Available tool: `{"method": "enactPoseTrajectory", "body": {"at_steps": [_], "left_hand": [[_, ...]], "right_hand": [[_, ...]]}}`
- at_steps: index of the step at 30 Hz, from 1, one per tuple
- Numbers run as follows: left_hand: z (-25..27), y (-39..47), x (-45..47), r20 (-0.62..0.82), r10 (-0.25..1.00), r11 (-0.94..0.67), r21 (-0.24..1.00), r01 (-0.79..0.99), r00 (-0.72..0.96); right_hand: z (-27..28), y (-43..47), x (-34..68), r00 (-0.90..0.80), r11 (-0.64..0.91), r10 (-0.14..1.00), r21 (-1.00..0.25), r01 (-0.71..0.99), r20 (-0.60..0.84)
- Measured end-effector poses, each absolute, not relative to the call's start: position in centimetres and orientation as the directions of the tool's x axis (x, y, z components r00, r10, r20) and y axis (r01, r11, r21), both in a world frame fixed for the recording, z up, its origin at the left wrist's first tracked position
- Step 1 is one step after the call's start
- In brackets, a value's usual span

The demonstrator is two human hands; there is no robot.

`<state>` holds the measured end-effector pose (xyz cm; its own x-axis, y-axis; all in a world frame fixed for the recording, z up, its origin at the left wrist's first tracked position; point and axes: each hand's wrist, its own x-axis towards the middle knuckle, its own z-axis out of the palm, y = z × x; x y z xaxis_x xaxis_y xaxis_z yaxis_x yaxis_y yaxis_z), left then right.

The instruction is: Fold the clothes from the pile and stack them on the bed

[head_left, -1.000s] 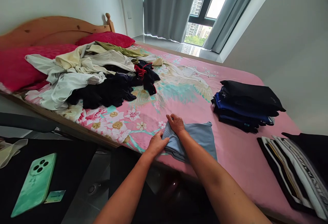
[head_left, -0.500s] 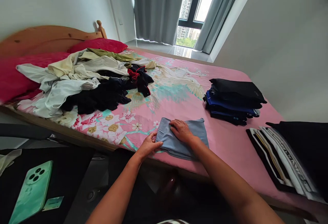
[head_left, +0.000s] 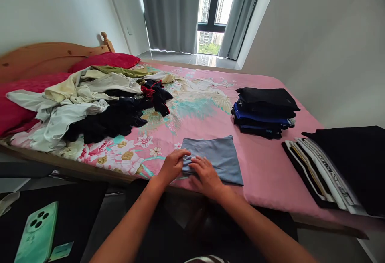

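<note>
Both hands at the near-left corner of a folded grey-blue garment [head_left: 215, 156] on the bed.

The left hand [head_left: 172, 166] curls its fingers over the garment's left edge, pinching the fold; the right hand [head_left: 206, 174] lies flat just beside it, fingers spread on the cloth's near edge, gripping nothing. The garment sits close to the bed's near side on the pink floral bedspread [head_left: 261, 162] — bare sheet lies to its right and beyond it. A stack of dark folded clothes [head_left: 264, 110] stands well apart on the right, a loose clothes heap [head_left: 90, 98] on the left.
</note>
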<state>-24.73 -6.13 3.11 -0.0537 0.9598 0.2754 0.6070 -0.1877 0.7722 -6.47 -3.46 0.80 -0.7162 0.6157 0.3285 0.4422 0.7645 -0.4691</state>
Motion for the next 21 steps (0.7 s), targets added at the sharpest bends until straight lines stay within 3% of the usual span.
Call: {"method": "enactPoseTrajectory", "body": {"at_steps": [3, 6, 8, 11, 14, 18, 21], "left_hand": [[2.5, -2.5, -23.6, 0.132, 0.970, -0.240, 0.654, 0.717, 0.205], [0.8, -0.3, -23.4, 0.014, 0.958, -0.254, 0.508, 0.823, 0.287], [-0.1, 0.2, -23.5, 0.005, 0.952, -0.274, 0.452, 0.849, 0.305], [-0.3, -0.5, -23.3, 0.055, 0.951, -0.304, 0.368, 0.879, 0.306], [-0.1, -2.2, -23.1, 0.101, 0.945, -0.326, 0.282, 0.902, 0.310], [-1.1, -5.0, -24.4, 0.036, 0.964, -0.262, 0.293, 0.919, 0.263], [-2.3, -6.4, -25.9, 0.058, 0.981, -0.195, 0.393, 0.899, 0.187]], "right_hand": [[0.2, -6.8, -6.2, -0.739, 0.741, 0.633, -0.458, 0.491, 0.232], [0.9, -8.5, -5.6, -0.789, 0.737, 0.592, -0.505, 0.449, 0.163], [1.8, -8.4, -5.2, -0.796, 0.714, 0.586, -0.562, 0.418, 0.153], [2.6, -6.7, -5.1, -0.687, 0.655, 0.687, -0.613, 0.442, 0.239], [1.5, -4.5, -4.5, -0.589, 0.625, 0.761, -0.550, 0.554, 0.272], [-2.0, -3.1, -0.5, -0.635, 0.652, 0.748, -0.389, 0.651, 0.193], [-4.0, -2.8, 4.2, -0.490, 0.532, 0.844, -0.455, 0.714, 0.218]]}}
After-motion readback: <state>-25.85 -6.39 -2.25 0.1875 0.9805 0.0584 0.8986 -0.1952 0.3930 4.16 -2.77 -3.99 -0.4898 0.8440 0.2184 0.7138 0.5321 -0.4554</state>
